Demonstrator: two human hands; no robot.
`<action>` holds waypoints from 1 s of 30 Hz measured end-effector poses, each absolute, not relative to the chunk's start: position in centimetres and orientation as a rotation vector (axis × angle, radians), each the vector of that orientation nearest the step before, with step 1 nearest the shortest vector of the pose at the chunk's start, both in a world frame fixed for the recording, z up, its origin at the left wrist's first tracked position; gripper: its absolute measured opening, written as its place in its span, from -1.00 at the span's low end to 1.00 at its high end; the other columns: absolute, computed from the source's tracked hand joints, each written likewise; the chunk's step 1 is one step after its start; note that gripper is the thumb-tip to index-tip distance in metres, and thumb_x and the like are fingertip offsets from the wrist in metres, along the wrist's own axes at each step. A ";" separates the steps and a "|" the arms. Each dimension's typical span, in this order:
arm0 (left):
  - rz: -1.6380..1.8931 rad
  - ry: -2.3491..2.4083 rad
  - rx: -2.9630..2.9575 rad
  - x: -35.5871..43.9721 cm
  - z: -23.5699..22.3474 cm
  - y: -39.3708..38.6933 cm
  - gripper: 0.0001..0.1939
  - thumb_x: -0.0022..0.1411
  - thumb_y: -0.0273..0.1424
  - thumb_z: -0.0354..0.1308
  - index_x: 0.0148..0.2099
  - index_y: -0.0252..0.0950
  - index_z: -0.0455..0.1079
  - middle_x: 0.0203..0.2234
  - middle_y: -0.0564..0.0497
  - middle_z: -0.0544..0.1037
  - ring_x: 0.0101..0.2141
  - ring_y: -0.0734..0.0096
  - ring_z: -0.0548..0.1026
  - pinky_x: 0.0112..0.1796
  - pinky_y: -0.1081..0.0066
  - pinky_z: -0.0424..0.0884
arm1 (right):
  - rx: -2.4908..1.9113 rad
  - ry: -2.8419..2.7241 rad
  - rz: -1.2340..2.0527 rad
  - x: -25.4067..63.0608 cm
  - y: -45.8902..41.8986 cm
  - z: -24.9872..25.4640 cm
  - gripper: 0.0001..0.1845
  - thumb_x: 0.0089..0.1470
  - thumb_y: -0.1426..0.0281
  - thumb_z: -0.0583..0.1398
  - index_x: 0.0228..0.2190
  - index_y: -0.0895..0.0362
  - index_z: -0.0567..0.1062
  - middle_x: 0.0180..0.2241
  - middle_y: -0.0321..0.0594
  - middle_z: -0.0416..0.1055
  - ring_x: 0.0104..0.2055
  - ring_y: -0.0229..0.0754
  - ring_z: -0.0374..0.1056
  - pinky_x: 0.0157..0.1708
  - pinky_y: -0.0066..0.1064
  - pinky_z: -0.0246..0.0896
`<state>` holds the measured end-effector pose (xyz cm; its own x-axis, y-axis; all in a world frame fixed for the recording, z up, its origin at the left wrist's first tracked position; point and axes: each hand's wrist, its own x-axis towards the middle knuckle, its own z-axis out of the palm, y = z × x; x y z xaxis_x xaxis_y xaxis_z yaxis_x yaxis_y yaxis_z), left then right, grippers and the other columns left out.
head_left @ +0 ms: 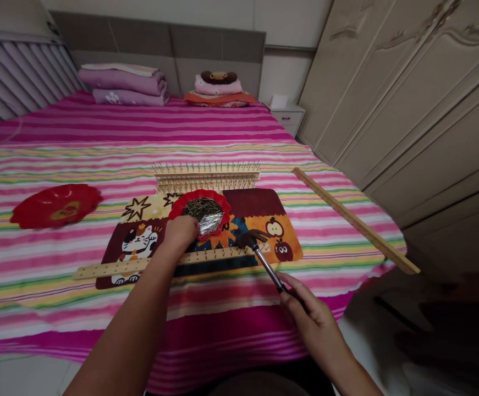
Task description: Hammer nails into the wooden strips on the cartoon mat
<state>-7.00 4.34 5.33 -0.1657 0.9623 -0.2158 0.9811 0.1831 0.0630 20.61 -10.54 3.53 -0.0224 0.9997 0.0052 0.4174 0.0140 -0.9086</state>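
My right hand [307, 308] grips the dark handle of a claw hammer [266, 263]. The hammer's head rests near the right end of a wooden strip [214, 254], which has a row of nails standing in it and bare holes toward its left end. My left hand [183, 231] is at the near left rim of a red scalloped bowl [226, 204] full of loose nails [204, 209]. Its fingers are curled inward, and what they hold, if anything, is hidden. Bowl and strip lie on a patterned mat [251, 203] with a cat and apples.
Behind the mat lie wooden strips [206, 176] studded with upright nails. A bare-looking wooden strip [352, 220] lies slanted on the right, near the bed's edge. A red plastic dish [58, 206] sits at left. Folded bedding [127, 85] is stacked by the headboard; a wardrobe [408, 82] stands right.
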 end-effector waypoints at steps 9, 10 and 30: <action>0.028 2.105 1.944 -7.9 5.4 4.7 -0.83 -0.01 -0.38 0.07 -0.47 -0.24 0.49 -0.56 -0.03 0.54 -0.47 0.36 0.45 -0.45 0.48 0.22 | -1.500 -1.537 0.999 20.5 -10.6 3.7 -0.59 0.02 0.21 0.13 -0.12 0.13 0.50 -0.38 -0.18 0.54 -0.32 -0.18 0.45 -0.27 -0.46 0.34; 0.126 2.095 1.926 -8.2 5.4 4.4 -0.84 -0.02 -0.36 0.07 -0.49 -0.24 0.48 -0.60 0.00 0.52 -0.51 0.38 0.43 -0.47 0.48 0.21 | -1.503 -1.531 1.004 20.4 -10.6 3.7 -0.59 0.02 0.21 0.13 -0.12 0.13 0.50 -0.38 -0.18 0.54 -0.34 -0.18 0.45 -0.29 -0.46 0.35; 0.441 1.807 1.280 -12.9 -0.3 -12.8 -0.82 -0.16 -0.28 0.08 -0.63 -0.27 0.25 -0.72 0.16 0.28 -0.63 0.54 0.21 -0.54 0.52 0.13 | -1.438 -1.589 1.103 19.3 -11.8 4.0 -0.63 0.03 0.28 0.12 -0.11 0.11 0.48 -0.43 -0.25 0.49 -0.38 -0.22 0.40 -0.34 -0.47 0.33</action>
<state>-12.88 -12.84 -0.32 -0.1089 0.8923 -0.4382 0.5904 0.4127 0.6936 19.34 -11.84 4.00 -0.1232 0.9917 -0.0357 0.3801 0.0139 -0.9248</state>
